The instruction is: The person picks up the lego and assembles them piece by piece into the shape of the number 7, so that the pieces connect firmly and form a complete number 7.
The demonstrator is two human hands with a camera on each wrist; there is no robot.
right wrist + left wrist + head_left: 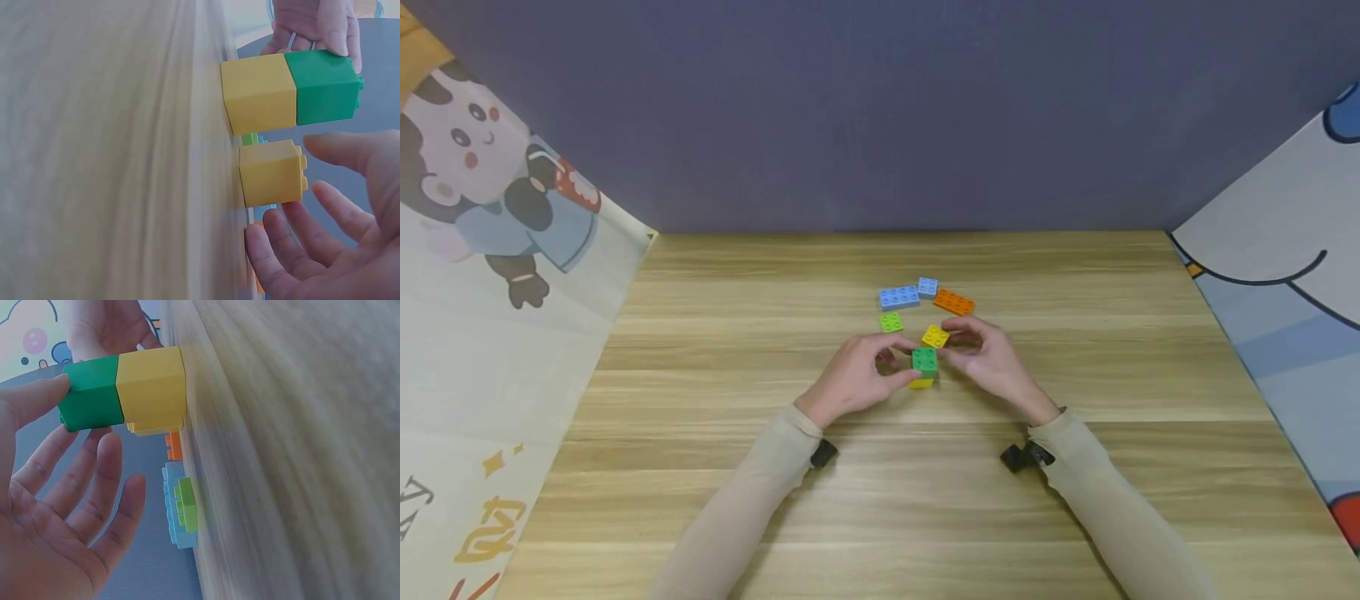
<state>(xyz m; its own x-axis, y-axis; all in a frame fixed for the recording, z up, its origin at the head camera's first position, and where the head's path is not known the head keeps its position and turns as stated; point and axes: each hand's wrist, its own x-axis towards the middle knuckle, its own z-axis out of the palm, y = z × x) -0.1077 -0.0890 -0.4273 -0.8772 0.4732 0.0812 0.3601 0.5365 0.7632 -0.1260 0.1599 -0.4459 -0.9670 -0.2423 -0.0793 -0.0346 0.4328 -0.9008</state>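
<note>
My left hand (867,372) pinches a green brick (924,362) between thumb and fingers. That green brick sits on top of a yellow brick (259,94), making a two-brick stack upright on the table. Just beyond the stack stands a separate yellow brick (936,336), studs up. My right hand (991,360) is around this second yellow brick with fingers loosely bent and spread. In the right wrist view its thumb (337,149) is close to the studs, and its other fingertips are by the far side.
Behind the hands lie a long blue brick (898,297), a small blue brick (928,287) and an orange brick (954,302) in a row on the wooden table (760,317). A flat lime-green brick (891,322) is in front of the long blue one. A dark panel (880,117) rises along the back edge.
</note>
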